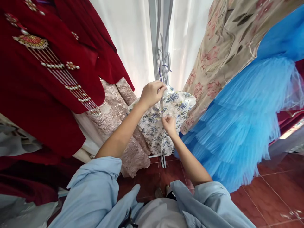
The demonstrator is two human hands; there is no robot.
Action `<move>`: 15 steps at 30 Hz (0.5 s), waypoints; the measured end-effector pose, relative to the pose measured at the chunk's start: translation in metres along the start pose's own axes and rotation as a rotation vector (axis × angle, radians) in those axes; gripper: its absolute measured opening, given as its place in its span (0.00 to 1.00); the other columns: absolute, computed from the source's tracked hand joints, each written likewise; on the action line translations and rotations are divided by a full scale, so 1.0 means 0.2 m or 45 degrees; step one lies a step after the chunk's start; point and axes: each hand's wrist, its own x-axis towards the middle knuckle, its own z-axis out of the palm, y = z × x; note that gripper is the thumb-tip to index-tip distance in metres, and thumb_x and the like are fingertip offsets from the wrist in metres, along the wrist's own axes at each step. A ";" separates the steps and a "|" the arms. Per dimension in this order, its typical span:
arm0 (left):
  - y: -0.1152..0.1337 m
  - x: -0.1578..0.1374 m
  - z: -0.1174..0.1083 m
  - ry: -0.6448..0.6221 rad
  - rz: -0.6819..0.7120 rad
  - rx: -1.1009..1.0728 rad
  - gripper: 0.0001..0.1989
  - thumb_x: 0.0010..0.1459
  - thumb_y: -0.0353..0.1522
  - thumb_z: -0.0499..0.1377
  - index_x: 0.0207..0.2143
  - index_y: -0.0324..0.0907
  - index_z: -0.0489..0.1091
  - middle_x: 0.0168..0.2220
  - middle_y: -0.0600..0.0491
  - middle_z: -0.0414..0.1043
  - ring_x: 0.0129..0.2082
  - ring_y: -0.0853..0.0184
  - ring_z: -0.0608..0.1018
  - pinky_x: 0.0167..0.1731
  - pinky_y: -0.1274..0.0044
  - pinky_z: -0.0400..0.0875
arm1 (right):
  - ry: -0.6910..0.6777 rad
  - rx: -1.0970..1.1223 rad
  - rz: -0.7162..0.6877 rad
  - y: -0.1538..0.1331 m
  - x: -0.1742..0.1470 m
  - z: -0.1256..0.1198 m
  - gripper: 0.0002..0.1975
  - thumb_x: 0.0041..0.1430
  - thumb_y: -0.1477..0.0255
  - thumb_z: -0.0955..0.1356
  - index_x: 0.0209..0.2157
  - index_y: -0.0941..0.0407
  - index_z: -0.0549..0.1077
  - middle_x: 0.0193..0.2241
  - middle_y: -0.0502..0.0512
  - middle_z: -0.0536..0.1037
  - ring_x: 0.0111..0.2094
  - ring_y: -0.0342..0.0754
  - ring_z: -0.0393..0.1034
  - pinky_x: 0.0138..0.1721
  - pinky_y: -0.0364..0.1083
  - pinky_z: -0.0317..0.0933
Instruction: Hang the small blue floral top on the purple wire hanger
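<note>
A white floral-print garment (154,133) with blue flowers hangs in front of me from a purple hanger (160,75). My left hand (152,93) is closed at its neckline, with thumb and fingers pinching the fabric edge. Lower down, my right hand (169,123) is closed in a pinch at the middle of the garment. A narrow upright strip (161,106) runs between the two hands; whether it is a zip or an open slit I cannot tell. The fingertips of both hands partly hide what they grip.
A grey metal stand (163,41) with curled hooks rises behind the garment. To the left hang a dark red beaded jacket (59,63) and a pink brocade garment (114,120). On the right are a beige floral dress (206,63) and a blue tiered tulle dress (228,126). Red tiles (251,196) cover the floor.
</note>
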 end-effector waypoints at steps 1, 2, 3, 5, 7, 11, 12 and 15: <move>-0.01 0.00 -0.01 0.000 -0.001 0.000 0.12 0.65 0.32 0.55 0.33 0.38 0.76 0.34 0.48 0.77 0.34 0.62 0.76 0.35 0.72 0.66 | 0.000 -0.044 0.077 0.11 -0.08 0.01 0.10 0.52 0.69 0.65 0.19 0.54 0.62 0.18 0.48 0.67 0.23 0.44 0.61 0.26 0.42 0.53; -0.02 0.00 -0.01 -0.013 -0.001 -0.011 0.12 0.64 0.33 0.56 0.32 0.38 0.76 0.34 0.48 0.77 0.34 0.63 0.76 0.35 0.73 0.66 | 0.001 -0.065 0.134 0.22 -0.17 0.02 0.11 0.50 0.69 0.65 0.17 0.53 0.61 0.15 0.48 0.65 0.22 0.44 0.60 0.25 0.43 0.52; -0.03 -0.01 -0.01 -0.031 -0.003 -0.035 0.12 0.64 0.33 0.56 0.32 0.39 0.76 0.33 0.49 0.77 0.34 0.63 0.76 0.35 0.73 0.66 | -0.009 -0.077 0.189 0.32 -0.27 0.03 0.13 0.49 0.68 0.65 0.16 0.52 0.59 0.13 0.47 0.62 0.20 0.44 0.58 0.24 0.43 0.50; -0.06 -0.03 -0.02 -0.055 -0.037 -0.130 0.12 0.64 0.35 0.57 0.31 0.39 0.76 0.31 0.50 0.77 0.32 0.64 0.76 0.34 0.74 0.67 | -0.046 -0.069 0.277 0.49 -0.43 0.03 0.13 0.46 0.67 0.66 0.14 0.51 0.57 0.10 0.46 0.60 0.17 0.44 0.57 0.22 0.43 0.49; -0.13 -0.05 -0.05 -0.034 -0.129 -0.283 0.11 0.63 0.36 0.59 0.32 0.39 0.77 0.29 0.52 0.76 0.30 0.66 0.75 0.33 0.75 0.67 | -0.076 -0.021 0.336 0.60 -0.53 0.04 0.12 0.45 0.65 0.66 0.16 0.51 0.59 0.10 0.46 0.62 0.16 0.44 0.58 0.22 0.43 0.51; -0.37 -0.11 -0.24 0.247 -0.512 -0.702 0.15 0.60 0.42 0.64 0.33 0.39 0.74 0.24 0.56 0.69 0.23 0.73 0.67 0.25 0.77 0.61 | -0.113 0.142 0.386 0.68 -0.52 0.05 0.12 0.49 0.60 0.65 0.29 0.54 0.66 0.14 0.48 0.70 0.16 0.44 0.59 0.21 0.43 0.54; -0.45 -0.14 -0.30 0.292 -0.640 -0.815 0.16 0.61 0.44 0.63 0.34 0.39 0.73 0.23 0.58 0.65 0.20 0.75 0.63 0.22 0.78 0.58 | -0.115 0.183 0.388 0.69 -0.49 0.05 0.14 0.50 0.59 0.65 0.32 0.55 0.66 0.16 0.48 0.71 0.16 0.44 0.59 0.21 0.43 0.55; -0.64 -0.30 -0.42 0.262 -0.850 -0.959 0.21 0.66 0.51 0.55 0.34 0.43 0.66 0.18 0.63 0.49 0.16 0.77 0.47 0.18 0.79 0.48 | -0.118 0.278 0.373 0.67 -0.45 0.04 0.18 0.52 0.57 0.66 0.38 0.56 0.67 0.20 0.48 0.73 0.17 0.44 0.59 0.22 0.43 0.56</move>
